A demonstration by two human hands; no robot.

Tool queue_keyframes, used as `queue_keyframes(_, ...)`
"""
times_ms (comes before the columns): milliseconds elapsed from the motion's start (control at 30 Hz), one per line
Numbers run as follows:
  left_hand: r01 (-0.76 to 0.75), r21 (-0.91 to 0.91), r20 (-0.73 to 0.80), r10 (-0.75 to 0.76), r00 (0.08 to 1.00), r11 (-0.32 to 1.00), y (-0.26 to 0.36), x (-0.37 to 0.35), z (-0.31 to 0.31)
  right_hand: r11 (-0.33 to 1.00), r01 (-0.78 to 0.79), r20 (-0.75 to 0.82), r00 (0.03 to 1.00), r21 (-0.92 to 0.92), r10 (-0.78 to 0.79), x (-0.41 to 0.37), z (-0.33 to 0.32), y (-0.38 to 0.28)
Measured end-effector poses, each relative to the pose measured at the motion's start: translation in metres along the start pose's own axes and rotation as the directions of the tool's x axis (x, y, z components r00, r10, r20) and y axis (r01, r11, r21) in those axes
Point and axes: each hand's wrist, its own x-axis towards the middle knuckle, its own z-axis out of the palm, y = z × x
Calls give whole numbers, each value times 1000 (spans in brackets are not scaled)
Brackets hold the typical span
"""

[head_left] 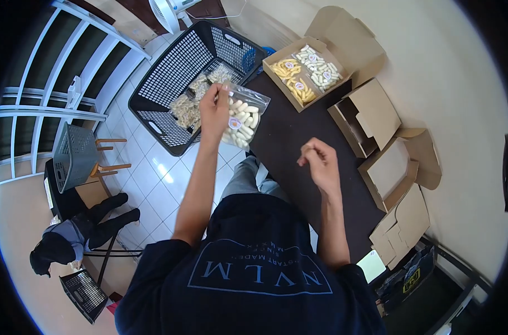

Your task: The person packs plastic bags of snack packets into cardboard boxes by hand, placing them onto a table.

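My left hand (213,114) is closed on the top edge of a clear plastic bag (246,121). Pale, finger-shaped snack pieces fill the bag, and a round sticker is on its front. It hangs between the dark basket (149,84) and the dark brown table (284,125). My right hand (320,166) is over the table with its fingers curled together, and I see nothing in them. Inside the basket lie several more bags of pale snacks (185,109). An open cardboard box (293,100) at the table's far end holds bags of yellow and pale pieces, with round stickers.
More open cardboard boxes (371,120) line the table's right side, with a flattened carton (402,226) and a pale green sheet (371,266) nearer me. A white fan (165,14) stands behind the basket. At left, another person (69,240) sits near a grey basket (70,159).
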Motion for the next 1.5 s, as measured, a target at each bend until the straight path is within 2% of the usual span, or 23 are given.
queue_keyframes(33, 4, -2, -6, -4, 1000, 1000, 11, 2, 2, 996, -33, 32, 999, 83, 30, 5, -7, 6)
queue_keyframes(100, 53, -49, 126, -46, 991, 997, 26, 2, 13, 997, -32, -19, 999, 74, 34, 15, 7, 9)
queue_keyframes(133, 56, -50, 123, -49, 991, 997, 20, -1, 18, 997, -24, -76, 997, 68, 29, 21, 19, 7)
queue_keyframes(200, 142, -176, 227, -101, 969, 974, 2, -8, 33, 989, 2, -47, 999, 151, 5, 35, 43, 8)
queue_keyframes(267, 206, -164, 179, -176, 968, 965, 1, -20, 47, 984, -40, -13, 999, 172, 43, 47, 55, 14)
queue_keyframes(300, 272, -270, 181, -229, 957, 924, 9, -27, 51, 976, -65, 3, 998, 209, 66, 52, 56, 22)
queue_keyframes(333, 278, -275, 184, -234, 955, 920, 8, -30, 49, 977, -69, -1, 997, 202, 71, 54, 56, 26)
queue_keyframes(400, 270, -113, 306, -225, 925, 956, 0, -31, 39, 922, -206, -70, 968, 327, 241, 55, 56, 29)
queue_keyframes(433, 344, -40, 467, -287, 836, 938, -8, -29, 28, 889, -230, -57, 960, 396, 274, 56, 57, 22)
queue_keyframes(467, 351, -43, 468, -292, 834, 935, -15, -27, 21, 889, -235, -60, 958, 392, 280, 58, 54, 24)
queue_keyframes(533, 517, 45, 648, -419, 636, 855, -23, -24, 13, 899, -307, 36, 949, 314, 312, 61, 47, 32)
queue_keyframes(567, 514, -77, 673, -335, 659, 854, -25, -27, 13, 899, -314, 80, 949, 305, 304, 63, 44, 34)
queue_keyframes(667, 544, -181, 697, -283, 658, 819, -30, -22, 17, 865, -345, 96, 938, 364, 334, 73, 40, 41)
queue_keyframes(800, 577, -164, 686, -328, 649, 800, -44, -4, 24, 813, -448, 97, 890, 373, 446, 90, 42, 32)
queue_keyframes(833, 535, -193, 680, -280, 677, 823, -47, 0, 26, 812, -451, 91, 888, 371, 452, 94, 42, 30)
queue_keyframes(933, 556, -221, 676, -285, 680, 801, -53, 15, 32, 871, -333, -7, 933, 361, 359, 112, 41, 24)
queue_keyframes(1067, 557, -73, 679, -368, 635, 827, -57, 42, 34, 933, -345, -74, 933, 103, 353, 149, 16, 10)
queue_keyframes(1100, 458, 6, 655, -349, 670, 889, -62, 48, 32, 945, -326, -104, 940, 20, 326, 163, 0, 14)
queue_keyframes(1267, 436, 92, 593, -401, 698, 895, -88, 80, -8, 906, -372, -165, 925, -204, 343, 226, -58, 17)
queue_keyframes(1333, 447, 107, 567, -424, 706, 888, -96, 92, -28, 815, -354, -90, 931, -460, 353, 251, -74, 31)
queue_keyframes(1367, 450, 104, 568, -424, 705, 887, -100, 97, -38, 727, -406, -69, 892, -553, 446, 265, -82, 39)
queue_keyframes(1400, 450, 116, 538, -437, 721, 885, -105, 101, -47, 725, -408, -70, 892, -555, 448, 274, -86, 53)
queue_keyframes(1500, 473, 140, 471, -479, 741, 870, -117, 112, -74, 530, -337, -32, 864, -778, 502, 288, -83, 77)
